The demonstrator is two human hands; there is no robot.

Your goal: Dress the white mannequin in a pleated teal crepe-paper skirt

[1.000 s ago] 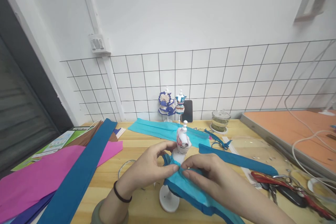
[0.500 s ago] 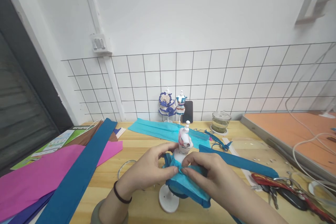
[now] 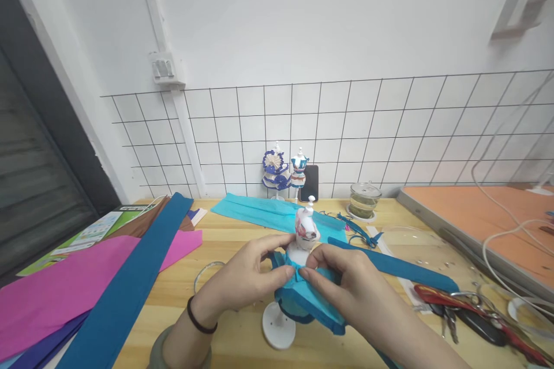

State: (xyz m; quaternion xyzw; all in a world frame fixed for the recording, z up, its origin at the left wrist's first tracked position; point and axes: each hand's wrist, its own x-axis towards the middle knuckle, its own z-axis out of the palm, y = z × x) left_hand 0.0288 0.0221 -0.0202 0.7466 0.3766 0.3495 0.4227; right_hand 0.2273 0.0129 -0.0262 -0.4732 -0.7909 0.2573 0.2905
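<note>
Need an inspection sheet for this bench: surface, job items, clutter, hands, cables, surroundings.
Surface: light wooden table, bare patches between materials.
Job items: small white dress form with a two-tone blue skirt around its waist.
Clutter: pink sheet under a dark-blue strip at left; phone and lidded glass cup at back; keys at right.
Hands: left hand has its thumb at the skirt's waist; right hand pinches there.
Cables: pale cable loops loosely at right, apart from hands.
Surroundings: white wall with grid lines; two decorated forms near it. Co-workers: nothing seen.
</note>
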